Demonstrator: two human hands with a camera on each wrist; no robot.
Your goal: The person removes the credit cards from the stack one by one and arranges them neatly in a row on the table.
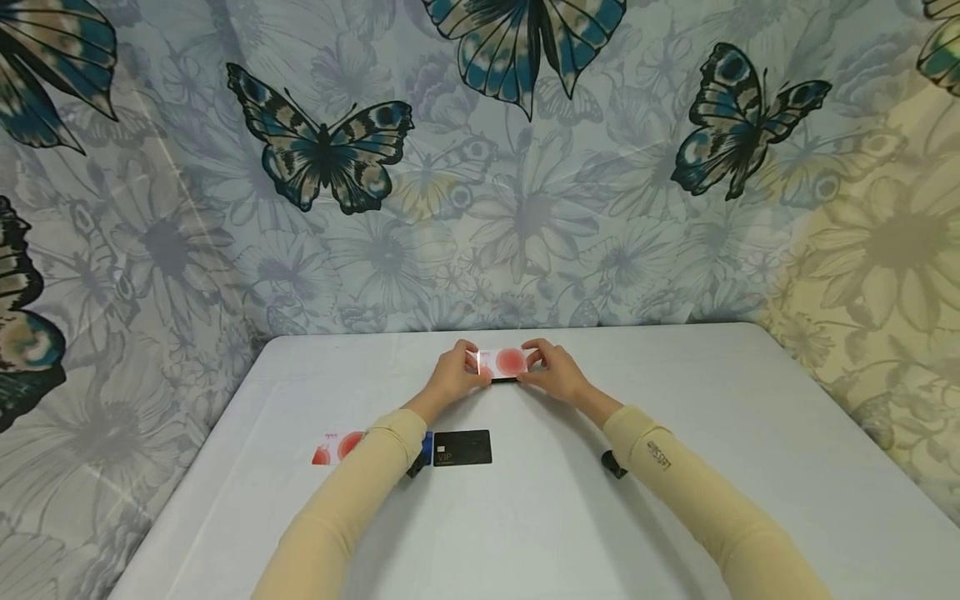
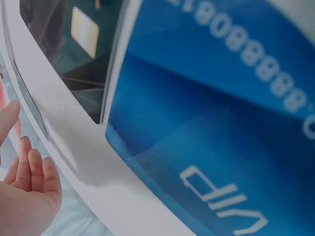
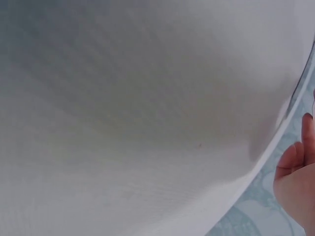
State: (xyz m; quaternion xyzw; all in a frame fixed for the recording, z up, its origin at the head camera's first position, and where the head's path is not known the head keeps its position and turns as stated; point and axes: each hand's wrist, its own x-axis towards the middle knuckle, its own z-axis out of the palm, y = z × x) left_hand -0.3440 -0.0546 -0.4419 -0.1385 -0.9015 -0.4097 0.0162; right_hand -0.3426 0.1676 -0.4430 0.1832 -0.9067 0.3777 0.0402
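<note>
Near the far edge of the table, a white card with red circles [image 1: 508, 362] is held up between both hands, its face toward the head camera. My left hand [image 1: 455, 372] pinches its left end, and my right hand [image 1: 555, 373] pinches the right end. A thin dark strip [image 1: 504, 381] shows along the card's lower edge. In the left wrist view the left hand [image 2: 32, 194] appears at the lower left with bent fingers. The right wrist view catches only part of the right hand [image 3: 300, 177] at its border.
On the white table [image 1: 525, 517], nearer to me, lie a black VIP card [image 1: 462, 448], a blue VIP card [image 2: 197, 128] and another red-circled card [image 1: 336, 448]. The left sleeve [image 1: 352, 492] partly covers the latter two. A butterfly-patterned cloth [image 1: 525, 225] hangs behind the table.
</note>
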